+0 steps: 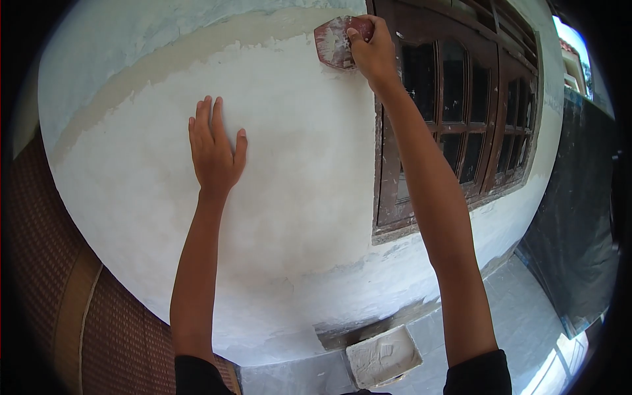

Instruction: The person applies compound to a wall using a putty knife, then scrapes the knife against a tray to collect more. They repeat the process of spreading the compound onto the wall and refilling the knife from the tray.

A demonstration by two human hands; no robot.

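My right hand point(375, 49) grips a reddish plastic scraper point(334, 43) smeared with white filler, its blade against the wall beside the window frame. Fingers are wrapped round its right end, with the thumb on its face. My left hand point(216, 146) lies flat on the white wall point(296, 171), fingers up and thumb apart, holding nothing. Fresh white coating covers the middle of the wall; a beige, rougher band point(155, 66) curves above it.
To the right is a brown wooden window point(454, 99) with dark panes. A tray of white filler point(384, 357) stands on the grey tiled floor point(461, 336) below. Woven brown panels point(118, 329) line the left, and a dark sheet point(573, 210) hangs at far right.
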